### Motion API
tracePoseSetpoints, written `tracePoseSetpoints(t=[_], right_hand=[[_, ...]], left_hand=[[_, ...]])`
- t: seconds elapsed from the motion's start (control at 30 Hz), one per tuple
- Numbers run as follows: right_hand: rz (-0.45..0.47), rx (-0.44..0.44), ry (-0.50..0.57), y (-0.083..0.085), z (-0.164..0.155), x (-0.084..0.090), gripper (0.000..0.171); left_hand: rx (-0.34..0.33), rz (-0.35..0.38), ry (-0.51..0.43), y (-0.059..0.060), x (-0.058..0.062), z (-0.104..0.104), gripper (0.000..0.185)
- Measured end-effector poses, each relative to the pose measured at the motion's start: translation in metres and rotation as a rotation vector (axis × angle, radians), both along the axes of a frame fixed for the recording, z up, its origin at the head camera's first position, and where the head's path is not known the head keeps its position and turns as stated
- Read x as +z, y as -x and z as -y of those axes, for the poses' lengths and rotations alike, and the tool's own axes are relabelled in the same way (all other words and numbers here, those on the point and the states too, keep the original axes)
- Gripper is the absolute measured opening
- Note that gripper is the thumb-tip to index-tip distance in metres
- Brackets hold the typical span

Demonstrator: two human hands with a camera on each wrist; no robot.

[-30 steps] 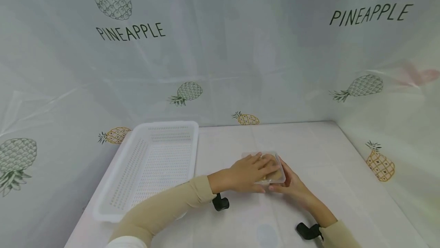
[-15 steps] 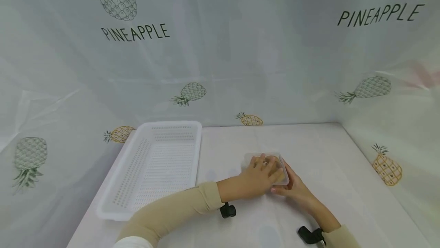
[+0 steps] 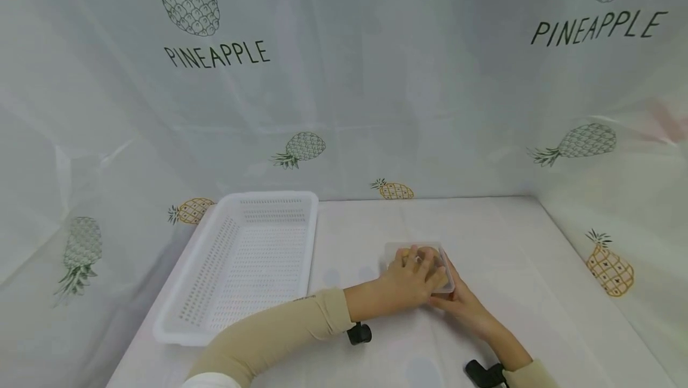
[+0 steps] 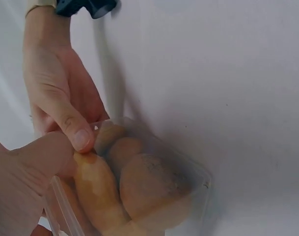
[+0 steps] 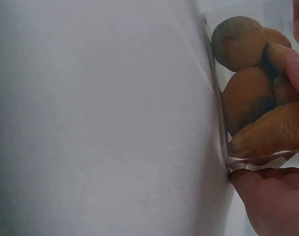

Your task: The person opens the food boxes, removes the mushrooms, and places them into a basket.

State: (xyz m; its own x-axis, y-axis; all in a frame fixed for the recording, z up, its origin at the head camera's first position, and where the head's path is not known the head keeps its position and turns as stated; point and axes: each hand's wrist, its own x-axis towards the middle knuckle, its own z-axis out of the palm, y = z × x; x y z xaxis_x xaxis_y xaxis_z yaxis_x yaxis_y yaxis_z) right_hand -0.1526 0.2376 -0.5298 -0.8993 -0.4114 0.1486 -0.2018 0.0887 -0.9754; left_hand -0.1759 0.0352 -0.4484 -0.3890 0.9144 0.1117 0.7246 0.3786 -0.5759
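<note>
A clear plastic box lies on the white table, with several rounded brown and yellow-orange pieces inside; their kind is uncertain. My right hand grips the box's near right corner, thumb in front and fingers along the right side. Over the box, my left hand spreads its fingers across the contents. In the right wrist view, left fingertips are at the pieces; whether a clear lid lies between cannot be told. The left palm hides part of the box in the head view.
A white perforated plastic basket stands on the left of the table. Behind and beside the table hangs a pale curtain printed with pineapples. Small black cameras sit on both wrists.
My left hand has drawn slightly nearer the body over the box, and its fingers have gone from flat to more bent. The right hand keeps its grip. The view has shifted slightly.
</note>
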Motion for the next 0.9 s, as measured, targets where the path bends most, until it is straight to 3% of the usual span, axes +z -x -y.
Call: tracePoseSetpoints(t=[0.5,0.77,0.9], right_hand=[[-0.081,0.057,-0.03,0.0005,-0.0022,0.0005,0.1],[-0.076,0.067,-0.047,-0.0011,-0.0041,0.002,0.098],[-0.078,0.071,-0.045,-0.0006,-0.0046,0.0032,0.098]], left_hand=[[-0.032,-0.107,0.039,-0.0024,0.0053,0.0009,0.057],[-0.117,-0.153,-0.117,0.0038,0.0076,0.0016,0.065],[-0.131,-0.134,-0.115,0.005,0.0098,0.0015,0.062]])
